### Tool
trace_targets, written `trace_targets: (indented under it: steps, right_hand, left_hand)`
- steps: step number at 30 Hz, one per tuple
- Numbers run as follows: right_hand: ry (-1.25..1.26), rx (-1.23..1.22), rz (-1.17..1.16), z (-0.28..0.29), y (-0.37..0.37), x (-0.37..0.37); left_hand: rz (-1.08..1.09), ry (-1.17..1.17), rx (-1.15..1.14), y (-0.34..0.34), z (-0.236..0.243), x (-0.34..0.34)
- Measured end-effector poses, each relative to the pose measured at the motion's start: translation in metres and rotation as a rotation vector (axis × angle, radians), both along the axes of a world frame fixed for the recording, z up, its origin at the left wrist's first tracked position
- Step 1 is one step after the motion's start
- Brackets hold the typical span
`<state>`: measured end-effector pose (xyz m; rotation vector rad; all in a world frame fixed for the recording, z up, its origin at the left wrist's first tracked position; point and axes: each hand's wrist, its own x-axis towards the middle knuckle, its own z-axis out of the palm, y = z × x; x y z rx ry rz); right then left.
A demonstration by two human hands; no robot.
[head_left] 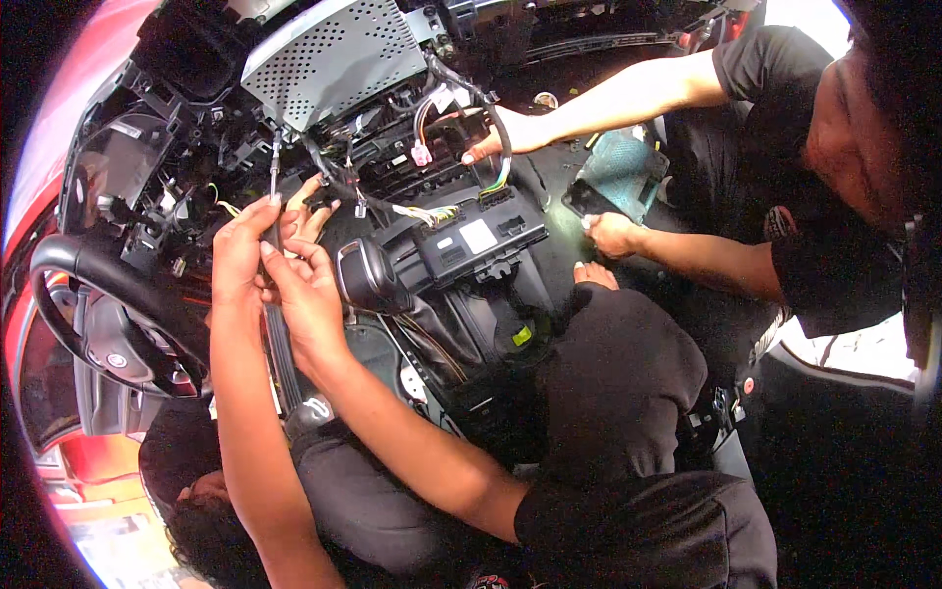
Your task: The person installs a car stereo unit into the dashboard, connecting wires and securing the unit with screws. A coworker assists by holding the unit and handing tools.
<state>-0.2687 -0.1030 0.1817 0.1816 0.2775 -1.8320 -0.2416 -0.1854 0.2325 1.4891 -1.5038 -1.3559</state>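
Observation:
My left hand (242,250) is closed around a long thin screwdriver (276,167), with its metal shaft pointing up toward the dashboard. Just below, my right hand (306,294) has its fingers curled at the lower part of the same tool, whose handle is mostly hidden by my fingers. The shaft's tip reaches the lower left corner of a perforated silver metal box (334,64) set in the opened dashboard. Behind my hands, another person's hand (312,218) shows partly, its fingers near the wiring.
A co-worker at the right reaches one hand (520,133) behind a black cable loop; the other hand (613,236) holds a lit phone (581,201). A black module (481,245) with wires lies beside the gear lever (371,275). The steering wheel (108,260) stands left; another person's head (191,510) is lower left.

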Motion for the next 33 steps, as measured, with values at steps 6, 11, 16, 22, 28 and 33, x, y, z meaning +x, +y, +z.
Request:
trace_targets:
  steps: [6, 11, 16, 22, 28, 33]
  right_hand:
    - [0.03, 0.003, 0.079, -0.005, -0.003, -0.003]
    - [0.017, 0.0, 0.101, 0.0, 0.004, -0.009]
    - [0.095, -0.024, 0.14, -0.009, 0.009, -0.043]
    - [0.224, -0.157, 0.661, -0.106, 0.003, -0.266]
    - [0.331, -0.307, 1.326, -0.19, 0.011, -0.459]
    - [0.455, -0.397, 1.323, -0.17, -0.01, -0.434]
  left_hand:
    - [-0.015, 0.023, -0.015, 0.002, -0.001, 0.0]
    - [0.003, -0.036, -0.061, 0.005, -0.002, -0.005]
    - [0.004, -0.045, -0.046, -0.002, -0.002, -0.006]
    - [-0.019, -0.079, -0.078, -0.007, 0.0, 0.017]
    - [-0.067, -0.015, -0.078, -0.009, 0.0, 0.0]
    - [-0.033, -0.021, -0.028, -0.019, -0.005, 0.014]
